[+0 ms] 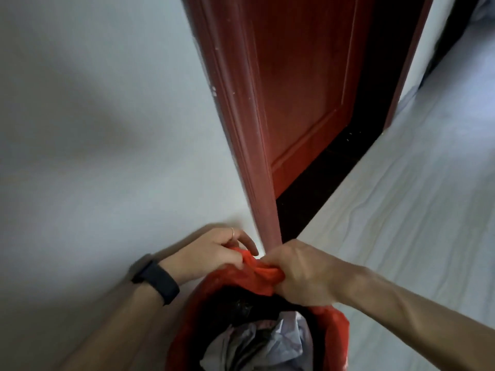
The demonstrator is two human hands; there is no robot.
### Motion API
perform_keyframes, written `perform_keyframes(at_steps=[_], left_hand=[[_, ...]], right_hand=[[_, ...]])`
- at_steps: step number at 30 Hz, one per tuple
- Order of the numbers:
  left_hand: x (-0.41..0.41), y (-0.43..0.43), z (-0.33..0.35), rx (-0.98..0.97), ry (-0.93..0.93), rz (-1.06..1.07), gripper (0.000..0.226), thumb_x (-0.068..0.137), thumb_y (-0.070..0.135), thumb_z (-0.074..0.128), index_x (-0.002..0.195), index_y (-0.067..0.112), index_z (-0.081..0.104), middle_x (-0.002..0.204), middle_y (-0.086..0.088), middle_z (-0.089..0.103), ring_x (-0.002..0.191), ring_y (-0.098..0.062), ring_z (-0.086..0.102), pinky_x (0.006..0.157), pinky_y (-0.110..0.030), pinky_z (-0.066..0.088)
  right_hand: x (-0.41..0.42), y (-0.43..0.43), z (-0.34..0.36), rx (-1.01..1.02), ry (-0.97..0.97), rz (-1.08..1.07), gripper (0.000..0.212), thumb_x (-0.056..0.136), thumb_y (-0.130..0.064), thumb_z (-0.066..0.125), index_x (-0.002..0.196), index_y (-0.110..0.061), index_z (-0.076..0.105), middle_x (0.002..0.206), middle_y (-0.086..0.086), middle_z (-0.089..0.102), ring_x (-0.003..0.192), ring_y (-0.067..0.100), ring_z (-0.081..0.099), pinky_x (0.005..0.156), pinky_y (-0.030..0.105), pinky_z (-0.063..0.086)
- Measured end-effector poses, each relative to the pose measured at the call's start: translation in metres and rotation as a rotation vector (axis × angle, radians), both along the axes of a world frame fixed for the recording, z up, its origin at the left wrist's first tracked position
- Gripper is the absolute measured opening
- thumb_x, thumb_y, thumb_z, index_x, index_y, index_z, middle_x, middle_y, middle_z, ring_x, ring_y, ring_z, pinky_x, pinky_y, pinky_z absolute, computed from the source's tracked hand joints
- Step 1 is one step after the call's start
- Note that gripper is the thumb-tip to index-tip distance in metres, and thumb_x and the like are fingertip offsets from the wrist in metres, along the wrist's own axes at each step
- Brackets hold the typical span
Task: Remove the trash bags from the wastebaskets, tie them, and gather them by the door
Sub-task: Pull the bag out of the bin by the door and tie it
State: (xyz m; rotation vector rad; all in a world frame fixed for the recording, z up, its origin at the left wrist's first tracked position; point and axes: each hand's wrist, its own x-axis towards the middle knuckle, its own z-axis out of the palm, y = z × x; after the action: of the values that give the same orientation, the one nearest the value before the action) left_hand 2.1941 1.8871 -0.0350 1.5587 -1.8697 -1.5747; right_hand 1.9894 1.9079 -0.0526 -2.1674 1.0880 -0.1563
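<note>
A red trash bag (192, 314) stands open at the bottom of the view, right beside the wall. Crumpled pale paper and dark waste (257, 341) show inside it. My left hand (211, 253), with a ring and a black wristband, pinches the bunched far rim of the bag. My right hand (300, 271) grips the same bunched red plastic (265, 274) just to the right. Both hands meet over the bag's far edge. No wastebasket can be made out around the bag.
A red-brown door frame (241, 116) rises just beyond my hands, with the red door (302, 84) swung inward and a dark threshold (316, 188) below. A white wall (93, 129) fills the left. Pale floor (401, 210) stretches to the right.
</note>
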Motion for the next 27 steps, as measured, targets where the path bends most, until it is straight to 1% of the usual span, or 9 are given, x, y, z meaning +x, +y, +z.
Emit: perform_keyframes(at_steps=[2, 4, 10, 15, 17, 20, 22, 25, 27], left_hand=[[0.018, 0.023, 0.005, 0.012, 0.03, 0.039, 0.033, 0.061, 0.006, 0.062, 0.094, 0.006, 0.067, 0.063, 0.002, 0.062, 0.044, 0.0, 0.05, 0.043, -0.012, 0.036], [0.041, 0.051, 0.006, -0.04, 0.032, 0.067, 0.03, 0.062, 0.009, 0.065, 0.092, 0.009, 0.069, 0.064, 0.007, 0.066, 0.053, 0.0, 0.056, 0.05, -0.013, 0.042], [0.081, 0.143, -0.027, -0.221, -0.055, 0.287, 0.012, 0.066, 0.022, 0.08, 0.077, 0.026, 0.076, 0.076, 0.004, 0.075, 0.07, -0.005, 0.066, 0.068, -0.026, 0.054], [0.084, 0.206, -0.056, -0.396, -0.219, 0.291, 0.024, 0.071, 0.028, 0.065, 0.089, 0.039, 0.075, 0.093, 0.017, 0.07, 0.092, 0.004, 0.062, 0.086, -0.013, 0.046], [0.078, 0.23, -0.068, -0.402, -0.081, 0.381, 0.029, 0.071, 0.02, 0.065, 0.091, 0.039, 0.074, 0.099, 0.016, 0.07, 0.097, 0.002, 0.062, 0.088, -0.013, 0.046], [0.068, 0.247, -0.094, -0.215, 0.371, 1.006, 0.031, 0.079, -0.003, 0.064, 0.095, 0.024, 0.069, 0.1, 0.001, 0.069, 0.098, -0.014, 0.063, 0.088, -0.026, 0.049], [0.07, 0.247, -0.12, -0.088, 0.522, 1.258, 0.026, 0.083, -0.002, 0.062, 0.103, 0.016, 0.063, 0.109, -0.006, 0.065, 0.102, -0.022, 0.06, 0.094, -0.035, 0.046], [0.071, 0.24, -0.18, 0.088, 0.637, 1.312, 0.053, 0.074, 0.02, 0.062, 0.126, 0.014, 0.057, 0.124, -0.014, 0.063, 0.109, -0.027, 0.061, 0.097, -0.045, 0.049], [0.065, 0.239, -0.186, 0.209, 0.696, 1.29, 0.059, 0.076, 0.011, 0.055, 0.135, 0.006, 0.048, 0.115, -0.02, 0.065, 0.095, -0.028, 0.063, 0.079, -0.036, 0.054]], right_hand=[[0.012, 0.014, -0.004, -0.053, 0.053, 0.068, 0.01, 0.07, -0.012, 0.054, 0.074, -0.021, 0.055, 0.073, -0.001, 0.065, 0.067, 0.015, 0.062, 0.065, 0.041, 0.054], [0.027, 0.03, -0.005, -0.125, 0.108, 0.138, 0.012, 0.069, -0.015, 0.055, 0.079, -0.019, 0.059, 0.077, -0.001, 0.066, 0.072, 0.018, 0.063, 0.066, 0.042, 0.054], [0.056, 0.094, 0.002, -0.19, 0.293, 0.238, 0.025, 0.082, -0.031, 0.058, 0.105, -0.025, 0.062, 0.107, 0.001, 0.064, 0.1, 0.028, 0.062, 0.079, 0.04, 0.052], [0.062, 0.144, -0.011, -0.23, 0.496, 0.284, 0.036, 0.088, -0.043, 0.049, 0.118, -0.025, 0.055, 0.121, 0.005, 0.059, 0.111, 0.03, 0.058, 0.09, 0.041, 0.048], [0.059, 0.16, -0.014, -0.238, 0.547, 0.278, 0.037, 0.086, -0.041, 0.048, 0.119, -0.025, 0.053, 0.121, 0.004, 0.058, 0.111, 0.03, 0.059, 0.09, 0.042, 0.05], [0.053, 0.175, -0.015, -0.292, 0.537, 0.23, 0.041, 0.086, -0.042, 0.045, 0.124, -0.026, 0.051, 0.123, 0.001, 0.057, 0.109, 0.027, 0.058, 0.089, 0.038, 0.047], [0.055, 0.182, -0.016, -0.368, 0.489, 0.184, 0.044, 0.086, -0.048, 0.041, 0.125, -0.032, 0.051, 0.122, -0.005, 0.056, 0.107, 0.021, 0.056, 0.089, 0.037, 0.047], [0.066, 0.197, -0.022, -0.364, 0.418, 0.142, 0.043, 0.085, -0.056, 0.037, 0.121, -0.038, 0.052, 0.119, -0.012, 0.054, 0.106, 0.016, 0.054, 0.087, 0.034, 0.047], [0.074, 0.207, -0.029, -0.3, 0.401, 0.095, 0.045, 0.084, -0.059, 0.039, 0.124, -0.039, 0.049, 0.123, -0.015, 0.052, 0.108, 0.014, 0.055, 0.088, 0.032, 0.048]])
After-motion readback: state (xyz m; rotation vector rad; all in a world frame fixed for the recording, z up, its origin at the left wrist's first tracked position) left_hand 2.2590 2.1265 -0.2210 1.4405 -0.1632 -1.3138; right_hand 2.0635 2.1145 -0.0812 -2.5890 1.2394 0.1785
